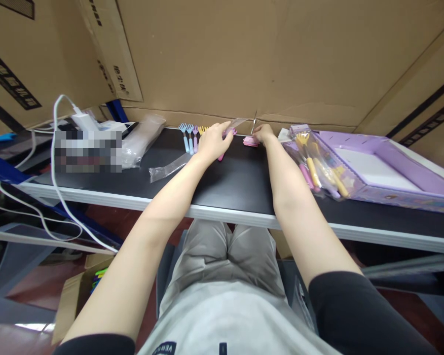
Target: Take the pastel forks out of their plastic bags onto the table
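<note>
Rest the left hand (pixel 213 142) lightly at the pink utensil (pixel 231 132), the right hand (pixel 265 134) steady (whether either pinches anything, I cannot tell).

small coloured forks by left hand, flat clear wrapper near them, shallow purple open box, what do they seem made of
Small blue, purple and yellow forks: probably smooth moulded plastic, given their even colour.
Flat clear wrapper: thin, glossy plastic film, with wrinkles and glints.
Shallow purple open box: likely smooth printed cardboard, from its flat, patterned walls.
</note>
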